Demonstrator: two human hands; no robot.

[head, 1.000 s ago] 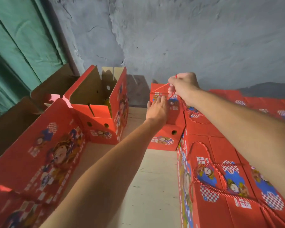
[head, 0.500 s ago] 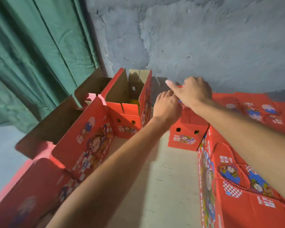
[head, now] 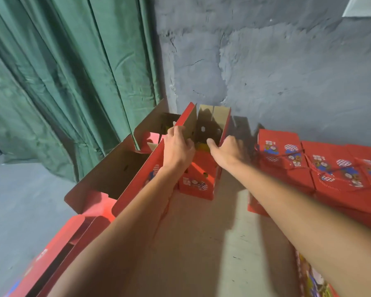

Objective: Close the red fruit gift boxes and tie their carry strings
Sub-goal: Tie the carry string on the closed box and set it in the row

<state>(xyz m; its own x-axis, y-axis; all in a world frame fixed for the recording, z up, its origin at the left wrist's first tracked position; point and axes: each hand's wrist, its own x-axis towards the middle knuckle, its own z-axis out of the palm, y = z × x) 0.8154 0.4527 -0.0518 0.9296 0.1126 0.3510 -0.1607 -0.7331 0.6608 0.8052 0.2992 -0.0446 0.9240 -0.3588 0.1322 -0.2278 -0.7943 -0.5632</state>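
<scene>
Grey wall behind, left hand and right hand grasping open box flap edges

open box centre, against wall | closed boxes right | curtain left

This looks like a bare storeroom or packing area, not a home. A rough, cracked grey plastered wall fills the upper right of the frame, and a long green fabric curtain hangs at the upper left down to a plain grey concrete floor. Closed red printed cardboard gift boxes lie packed in rows at the right, and open red cardboard boxes stand at centre left.
</scene>
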